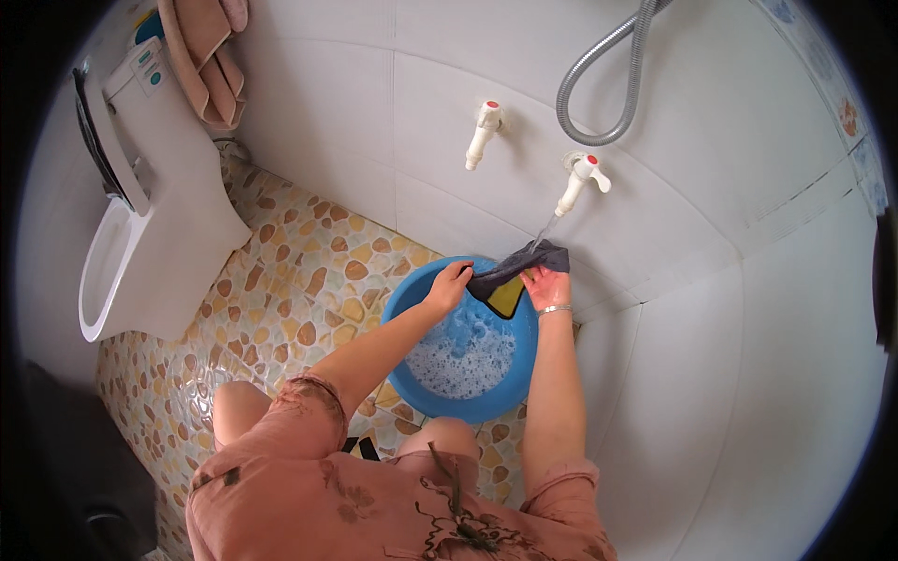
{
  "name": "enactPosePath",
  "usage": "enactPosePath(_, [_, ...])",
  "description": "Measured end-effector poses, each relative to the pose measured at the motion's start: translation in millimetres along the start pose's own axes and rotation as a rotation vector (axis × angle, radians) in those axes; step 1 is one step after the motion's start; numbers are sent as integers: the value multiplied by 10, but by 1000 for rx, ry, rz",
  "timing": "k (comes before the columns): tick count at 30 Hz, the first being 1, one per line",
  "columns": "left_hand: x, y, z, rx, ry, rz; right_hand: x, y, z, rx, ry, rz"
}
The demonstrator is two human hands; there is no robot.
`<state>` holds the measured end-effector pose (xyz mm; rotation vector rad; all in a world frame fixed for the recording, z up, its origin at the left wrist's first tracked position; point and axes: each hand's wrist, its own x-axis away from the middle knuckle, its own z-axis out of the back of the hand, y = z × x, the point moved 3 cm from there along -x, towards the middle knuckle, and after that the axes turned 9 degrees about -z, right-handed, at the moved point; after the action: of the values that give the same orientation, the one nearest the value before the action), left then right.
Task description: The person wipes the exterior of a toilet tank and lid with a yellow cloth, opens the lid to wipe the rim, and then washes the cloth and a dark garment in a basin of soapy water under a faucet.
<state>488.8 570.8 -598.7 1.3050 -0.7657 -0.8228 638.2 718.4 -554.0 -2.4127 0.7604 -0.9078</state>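
Note:
Water runs from the right-hand white tap (577, 187) onto a dark grey cloth (520, 266) with a yellow panel (506, 297) edged in black. The wet cloth is stretched between my hands over the far rim of a blue basin (400, 366) with sudsy water (463, 360) in it. My left hand (450, 285) pinches the cloth's left end. Turned palm up, my right hand (548, 286) grips the right end, its fingertips partly hidden by the fabric. A silvery bracelet (555, 309) circles my right wrist.
Left of the second white tap (483, 136) stands a white toilet (178, 224) with its lid raised. Towels (204, 65) hang above it. A shower hose (599, 138) loops down the tiled wall. Pebble-patterned floor (309, 271) surrounds the basin, with a wall close on the right.

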Motion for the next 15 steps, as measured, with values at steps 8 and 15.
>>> enactPosePath(8, [-275,340,-444,815,174,300,236,164,-342,-65,-202,-131])
enactPosePath(15, [-255,672,-703,207,411,-60,363,666,394,-173,-17,-188])
